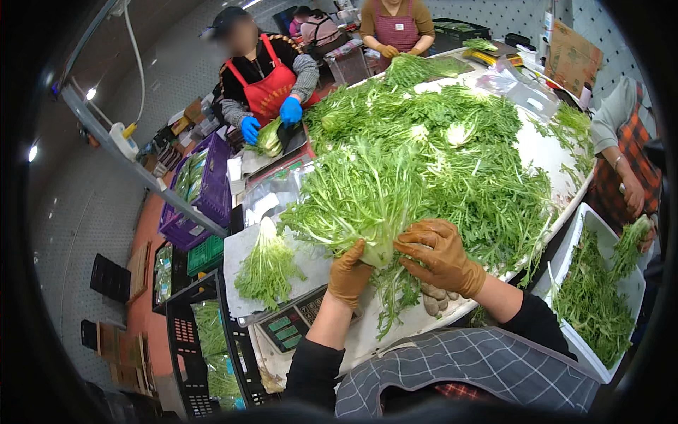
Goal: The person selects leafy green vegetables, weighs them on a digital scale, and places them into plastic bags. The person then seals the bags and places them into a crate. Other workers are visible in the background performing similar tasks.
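A large head of frisée-like leafy greens (pixel 371 212) stands over the table with its pale base towards me. My left hand (pixel 349 273), in a brown rubber glove, grips that base from the left. At the base's right side my right hand (pixel 442 257), gloved alike, has its fingers curled against the stems; whether they pinch a leaf is hidden. A smaller bunch of greens (pixel 270 270) lies on a paper-covered scale platform (pixel 238 249) to the left. The scale's keypad and display panel (pixel 288 328) face me. Loose leaves hang below the head.
A big heap of greens (pixel 476 180) covers much of the white table (pixel 545 153). Black crates (pixel 185 339) and a purple crate (pixel 212 175) stand left. A white foam box (pixel 574 328) holds trimmings at right. Co-workers stand around; one's blue-gloved hand (pixel 250 130) touches greens.
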The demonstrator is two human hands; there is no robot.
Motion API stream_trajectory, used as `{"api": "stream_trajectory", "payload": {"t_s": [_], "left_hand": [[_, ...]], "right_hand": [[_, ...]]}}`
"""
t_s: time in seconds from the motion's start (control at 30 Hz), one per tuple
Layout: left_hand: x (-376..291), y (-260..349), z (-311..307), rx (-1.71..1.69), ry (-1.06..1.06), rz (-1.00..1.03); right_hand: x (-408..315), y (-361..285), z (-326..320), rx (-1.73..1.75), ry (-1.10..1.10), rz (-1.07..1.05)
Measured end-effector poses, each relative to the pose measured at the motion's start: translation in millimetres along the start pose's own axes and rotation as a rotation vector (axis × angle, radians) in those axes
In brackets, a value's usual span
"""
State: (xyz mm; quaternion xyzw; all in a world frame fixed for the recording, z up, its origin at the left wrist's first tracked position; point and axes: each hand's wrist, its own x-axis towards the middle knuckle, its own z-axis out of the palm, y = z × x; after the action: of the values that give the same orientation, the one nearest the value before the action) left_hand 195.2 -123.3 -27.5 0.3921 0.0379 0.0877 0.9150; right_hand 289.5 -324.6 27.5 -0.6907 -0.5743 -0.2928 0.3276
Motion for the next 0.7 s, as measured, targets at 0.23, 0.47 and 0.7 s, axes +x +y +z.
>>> {"api": "stream_trajectory", "payload": {"t_s": [0.23,0.47,0.7], "left_hand": [[-12,-5,28,0.317,0.195,0.082],[-12,-6,17,0.085,0.175,0.089],[-5,2,37,-0.223,-0.004,0.176]], "right_hand": [[15,-21,37,0.156,-0.013,0.203],[6,-29,39,0.915,0.065,0.649],[2,-21,44,1.559,0.323,1.11]]}}
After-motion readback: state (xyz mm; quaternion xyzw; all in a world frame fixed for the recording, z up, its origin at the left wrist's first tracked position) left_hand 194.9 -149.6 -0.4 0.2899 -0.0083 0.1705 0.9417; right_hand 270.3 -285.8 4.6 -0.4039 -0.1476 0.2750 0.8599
